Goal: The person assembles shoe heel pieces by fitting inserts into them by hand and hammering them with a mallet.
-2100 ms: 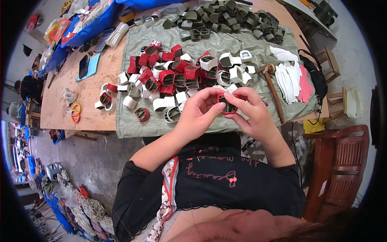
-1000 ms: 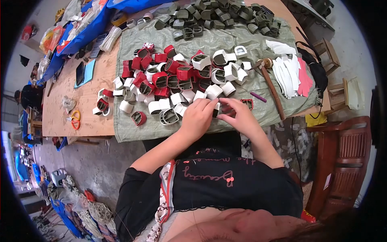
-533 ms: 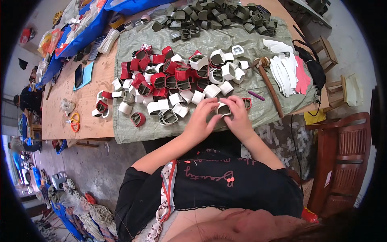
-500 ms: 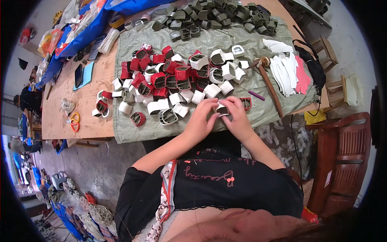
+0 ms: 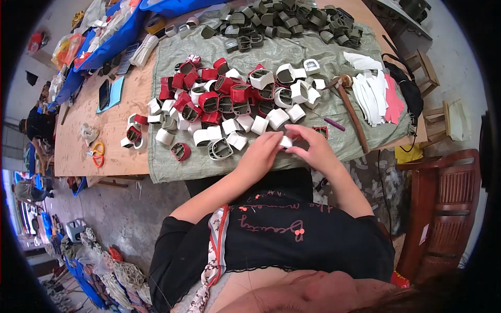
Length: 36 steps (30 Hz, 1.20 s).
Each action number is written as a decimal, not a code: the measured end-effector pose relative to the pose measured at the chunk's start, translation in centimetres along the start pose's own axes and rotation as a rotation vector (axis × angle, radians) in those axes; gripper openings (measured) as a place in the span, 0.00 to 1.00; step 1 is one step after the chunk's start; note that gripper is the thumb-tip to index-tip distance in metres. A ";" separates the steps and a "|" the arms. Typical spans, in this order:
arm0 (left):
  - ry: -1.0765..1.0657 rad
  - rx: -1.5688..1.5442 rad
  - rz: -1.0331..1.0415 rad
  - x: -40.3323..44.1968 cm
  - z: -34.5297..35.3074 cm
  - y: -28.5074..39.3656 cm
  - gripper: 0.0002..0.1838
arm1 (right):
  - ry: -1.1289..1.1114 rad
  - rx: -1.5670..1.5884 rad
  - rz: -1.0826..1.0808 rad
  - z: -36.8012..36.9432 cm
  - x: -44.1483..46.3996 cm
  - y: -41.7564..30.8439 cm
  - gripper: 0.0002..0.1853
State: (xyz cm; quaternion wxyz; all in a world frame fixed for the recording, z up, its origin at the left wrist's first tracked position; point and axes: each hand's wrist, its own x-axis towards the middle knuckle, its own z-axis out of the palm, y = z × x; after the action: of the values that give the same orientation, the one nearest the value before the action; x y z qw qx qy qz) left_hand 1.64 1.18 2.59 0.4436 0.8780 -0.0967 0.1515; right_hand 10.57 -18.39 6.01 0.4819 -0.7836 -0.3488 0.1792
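Near the front edge of the cloth, my left hand [image 5: 262, 151] pinches a small white-covered shoe heel [image 5: 285, 141], partly hidden by the fingers. My right hand [image 5: 314, 147] is just right of it, thumb and forefinger spread apart, the thumb close to the heel; contact is hard to make out. Behind my right hand lies a red-covered heel [image 5: 320, 132]. Beyond both hands spreads a pile of red heels [image 5: 210, 102] and white heels [image 5: 261, 79], hollow and D-shaped at their ends.
Bare olive-green heels [image 5: 271, 21] are heaped at the back of the cloth [image 5: 313, 55]. On the right are a hammer [image 5: 353, 112], a purple pen-like tool [image 5: 334, 123], white strips [image 5: 369, 94] and pink strips [image 5: 394, 99]. Orange-handled scissors [image 5: 97, 155] lie on the left.
My right hand's thumb and forefinger have spread away from the heel. The heel has turned and shows more of its white side. My left hand keeps its pinch; the view has shifted slightly.
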 end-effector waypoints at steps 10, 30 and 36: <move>-0.064 0.236 0.112 -0.9 1.5 -0.7 0.20 | 0.143 -0.376 -0.245 2.4 -1.1 -0.3 0.35; -0.092 0.100 0.145 -1.2 -0.8 -1.5 0.24 | 0.081 -0.264 -0.131 0.9 -1.7 0.9 0.38; -0.024 0.239 0.172 -1.2 0.8 -1.7 0.22 | 0.169 -0.485 -0.399 2.7 -1.1 2.2 0.39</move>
State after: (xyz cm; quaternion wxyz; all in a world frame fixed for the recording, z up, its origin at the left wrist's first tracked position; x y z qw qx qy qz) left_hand 1.16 1.53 0.40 0.3200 0.9148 -0.1582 0.1890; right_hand 8.92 -18.13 2.70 0.3340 -0.8037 -0.4870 -0.0728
